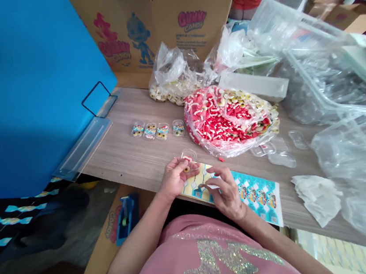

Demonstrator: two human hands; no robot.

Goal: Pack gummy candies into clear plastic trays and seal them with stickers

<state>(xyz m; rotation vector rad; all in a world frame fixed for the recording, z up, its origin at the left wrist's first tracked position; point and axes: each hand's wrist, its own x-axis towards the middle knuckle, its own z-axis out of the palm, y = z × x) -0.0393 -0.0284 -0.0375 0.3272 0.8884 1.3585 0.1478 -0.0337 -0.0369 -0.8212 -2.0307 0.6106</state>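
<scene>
My left hand (174,178) is closed on a small clear plastic candy container (187,168), with an eye-shaped gummy and a bit of red showing at the fingertips. Just to its right, the fingers of my right hand (227,193) pinch a small pale label (213,186), seen nearly edge-on. Under both hands lies a blue and yellow sticker sheet (260,194), some of its labels peeled off at the left. Beyond, a large open plastic bag (224,118) is heaped with red-and-white gummies and eye gummies. Several filled, labelled containers (162,131) stand in a row to its left.
A bag of eye gummies (176,84) leans near a big cardboard box (162,19). Clear bins and bags of plastic pieces (331,92) crowd the right. Crumpled white paper (319,198) lies near the front edge. A blue panel (30,84) rises at left; a person in red stands behind.
</scene>
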